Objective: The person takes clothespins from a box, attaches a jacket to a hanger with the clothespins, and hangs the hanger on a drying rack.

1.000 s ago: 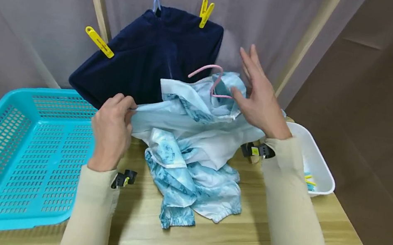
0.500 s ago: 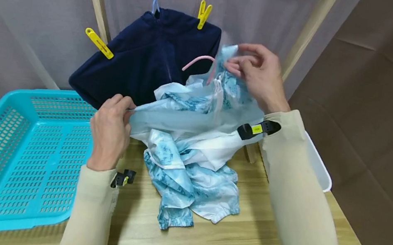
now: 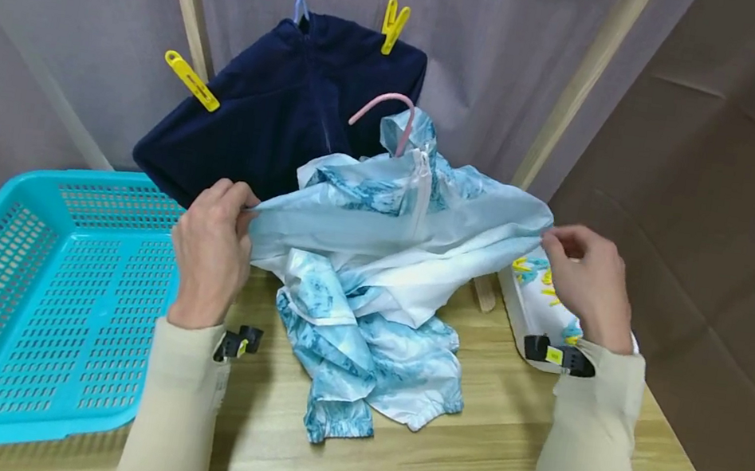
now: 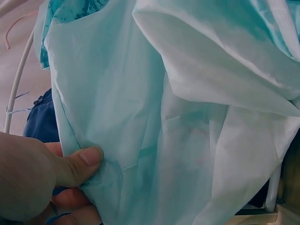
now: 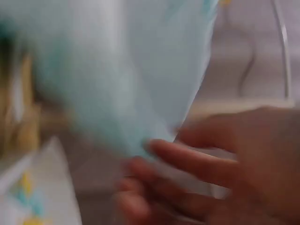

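A light blue and white patterned jacket [image 3: 377,235], its inner side and a white zipper showing, spreads across the middle of the head view. From its neck rises the hook of a pink hanger [image 3: 397,97]; the rest of the hanger is hidden in the cloth. My left hand [image 3: 208,252] pinches the jacket's left edge, the thumb pressed flat on the thin fabric in the left wrist view. At the opposite corner, my right hand [image 3: 591,286] pinches the cloth by its tip. The right wrist view is blurred there. Sleeves with gathered cuffs drape on the table.
Behind hangs a navy zip garment [image 3: 270,124] on a blue hanger, with yellow clothespins [image 3: 192,81] at its shoulders. A turquoise basket [image 3: 78,250] stands left. At right, a white tray [image 3: 525,321] holds yellow and blue clothespins. Wooden posts [image 3: 588,80] rise behind.
My right hand first lifts the collar area by the hanger, then moves right and down to the jacket's right corner, drawing it outward. My left hand keeps its hold in place.
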